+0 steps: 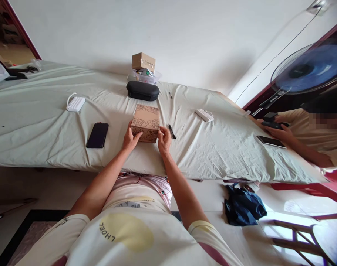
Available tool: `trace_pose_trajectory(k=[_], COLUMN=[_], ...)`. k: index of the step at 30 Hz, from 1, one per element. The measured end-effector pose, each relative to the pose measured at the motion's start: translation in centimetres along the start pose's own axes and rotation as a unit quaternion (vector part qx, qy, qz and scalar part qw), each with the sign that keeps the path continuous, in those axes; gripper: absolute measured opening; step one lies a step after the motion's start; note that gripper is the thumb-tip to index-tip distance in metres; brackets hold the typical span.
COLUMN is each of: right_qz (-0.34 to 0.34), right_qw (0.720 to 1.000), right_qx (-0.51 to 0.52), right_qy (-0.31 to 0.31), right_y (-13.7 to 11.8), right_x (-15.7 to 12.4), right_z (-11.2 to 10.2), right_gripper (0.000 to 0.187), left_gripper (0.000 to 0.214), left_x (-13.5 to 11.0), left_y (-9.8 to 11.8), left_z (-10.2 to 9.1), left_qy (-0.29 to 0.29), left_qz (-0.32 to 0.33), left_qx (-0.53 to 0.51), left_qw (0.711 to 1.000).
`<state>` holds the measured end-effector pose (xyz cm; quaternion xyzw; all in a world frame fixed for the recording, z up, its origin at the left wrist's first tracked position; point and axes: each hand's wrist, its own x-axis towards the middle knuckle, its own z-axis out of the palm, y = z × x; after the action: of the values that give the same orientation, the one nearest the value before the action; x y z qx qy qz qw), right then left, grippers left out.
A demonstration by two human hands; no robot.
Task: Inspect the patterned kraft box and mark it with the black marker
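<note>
A brown patterned cardboard box [146, 120] stands on the cloth-covered table [40, 125] right in front of me. My left hand [130, 138] grips its near left corner, fingers curled against the front face. My right hand [164, 139] holds the near right corner, thumb and fingers pressed to the side. A black pen [172, 131] lies just right of my right hand. A black phone [97, 135] lies face down to the left of my left hand.
A black oblong case [142, 91], a clear tub with a small carton [143, 61] on top, and two white chargers [75, 103] [204, 115] lie further back. At the right a co-worker's hand [282, 133] holds a dark device near a phone [270, 141]. A fan [309, 70] spins behind.
</note>
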<state>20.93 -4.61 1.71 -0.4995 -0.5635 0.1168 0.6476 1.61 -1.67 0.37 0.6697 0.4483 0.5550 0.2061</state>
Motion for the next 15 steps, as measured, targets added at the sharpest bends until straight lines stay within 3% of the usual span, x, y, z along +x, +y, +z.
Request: trace_pose_trajectory(k=[7,15], right_qz=[0.016,0.036], right_qw=[0.998,0.998], right_qx=[0.048,0.002], right_qy=[-0.036,-0.056], right_y=[0.8,1.0], right_x=[0.2,0.1], right_z=[0.4,0.5], right_gripper=[0.050,0.060], left_gripper=[0.080,0.087], left_x=[0.5,0.6], left_y=[-0.7,-1.1], left_z=[-0.4,-0.4], left_qy=[0.003,0.002], left_qz=[-0.023,-0.037], left_qx=[-0.021,-0.036], left_qw=[1.000,0.999])
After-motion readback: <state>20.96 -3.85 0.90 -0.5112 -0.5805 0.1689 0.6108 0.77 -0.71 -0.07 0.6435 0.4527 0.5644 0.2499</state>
